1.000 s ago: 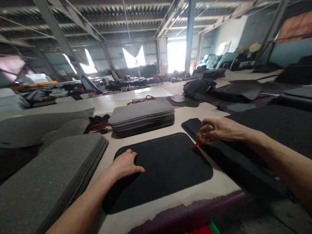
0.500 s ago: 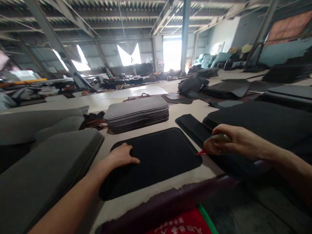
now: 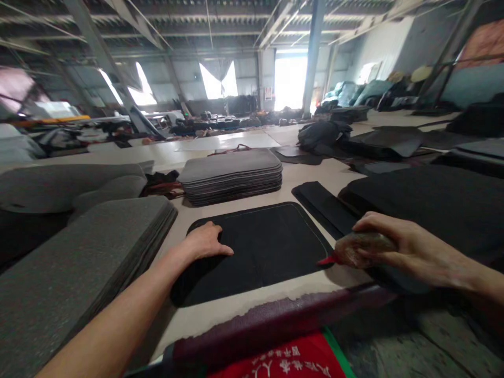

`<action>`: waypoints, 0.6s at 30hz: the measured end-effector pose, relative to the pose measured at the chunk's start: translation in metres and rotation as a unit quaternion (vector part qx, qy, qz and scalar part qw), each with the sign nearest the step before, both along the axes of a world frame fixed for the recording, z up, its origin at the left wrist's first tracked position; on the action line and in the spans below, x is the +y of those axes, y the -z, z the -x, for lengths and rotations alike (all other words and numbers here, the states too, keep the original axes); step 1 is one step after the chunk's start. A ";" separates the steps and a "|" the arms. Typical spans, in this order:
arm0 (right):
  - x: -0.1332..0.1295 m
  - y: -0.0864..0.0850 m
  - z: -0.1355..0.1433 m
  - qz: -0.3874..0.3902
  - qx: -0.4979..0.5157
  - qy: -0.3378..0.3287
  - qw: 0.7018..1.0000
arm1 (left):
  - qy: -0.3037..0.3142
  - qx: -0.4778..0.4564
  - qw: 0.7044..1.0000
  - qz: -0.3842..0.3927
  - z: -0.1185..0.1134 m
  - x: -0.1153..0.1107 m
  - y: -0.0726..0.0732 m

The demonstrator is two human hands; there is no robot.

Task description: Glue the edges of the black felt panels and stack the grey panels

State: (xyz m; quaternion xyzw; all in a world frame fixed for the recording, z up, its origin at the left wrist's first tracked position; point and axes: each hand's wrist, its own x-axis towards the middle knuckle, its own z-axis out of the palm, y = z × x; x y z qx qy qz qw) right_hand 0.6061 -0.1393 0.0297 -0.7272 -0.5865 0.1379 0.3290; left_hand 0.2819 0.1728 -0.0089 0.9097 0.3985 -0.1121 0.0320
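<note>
A black rounded-corner panel point(image 3: 260, 236) lies flat on the table. My left hand point(image 3: 205, 240) rests on its left side, thumb spread away from the fingers and nothing held. My right hand point(image 3: 388, 244) is wrapped round a squeeze bottle point(image 3: 360, 249) with a red nozzle point(image 3: 326, 260). The bottle is tilted, its nozzle tip at the panel's near right corner. A thin pale line runs inside the panel's far and right edges. Behind the panel stands a neat stack of grey panels point(image 3: 232, 170).
Grey sheets are piled point(image 3: 90, 247) at the left. On the right lie a narrow black strip point(image 3: 321, 205) and a large black stack point(image 3: 433, 205). Dark red material point(image 3: 275, 315) covers the table's front edge, above a red cloth with white writing point(image 3: 275, 359).
My right hand has brought the nozzle round the panel's near right corner, toward me. My left hand stays on the panel. The whole view has shifted slightly.
</note>
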 end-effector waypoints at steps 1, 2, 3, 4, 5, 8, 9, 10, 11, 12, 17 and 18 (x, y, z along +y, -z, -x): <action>0.004 0.000 0.003 0.023 -0.019 -0.038 0.999 | 0.001 -0.001 1.000 0.001 0.000 0.000 0.000; 0.008 0.000 0.006 0.043 -0.039 -0.071 0.996 | 0.001 -0.003 1.000 0.002 0.001 0.000 0.000; 0.013 0.000 0.010 0.052 -0.055 -0.092 0.993 | 0.002 -0.004 1.000 0.003 0.001 0.001 0.000; 0.019 0.000 0.014 0.052 -0.066 -0.102 0.991 | 0.003 -0.006 1.000 0.005 0.002 0.001 0.001; 0.026 0.000 0.018 0.050 -0.071 -0.112 0.990 | 0.003 -0.007 1.000 0.007 0.002 0.001 0.001; 0.048 0.002 0.030 0.039 -0.080 -0.157 0.984 | 0.007 -0.014 1.000 0.012 0.003 0.001 0.000; 0.056 0.002 0.035 0.034 -0.086 -0.176 0.980 | 0.009 -0.017 1.000 0.014 0.003 0.002 0.000; 0.064 0.001 0.041 0.029 -0.091 -0.196 0.976 | 0.013 -0.021 1.000 0.017 0.004 0.002 -0.001; 0.072 0.001 0.046 0.022 -0.094 -0.217 0.971 | 0.017 -0.025 0.999 0.020 0.005 0.003 -0.001; 0.080 0.000 0.053 0.018 -0.096 -0.236 0.967 | 0.023 -0.030 0.999 0.025 0.006 0.004 -0.001; 0.118 -0.003 0.092 0.005 -0.084 -0.321 0.943 | 0.038 -0.065 0.995 0.066 0.015 0.012 -0.003; 0.125 -0.003 0.101 0.005 -0.081 -0.331 0.940 | 0.037 -0.075 0.994 0.076 0.017 0.015 -0.003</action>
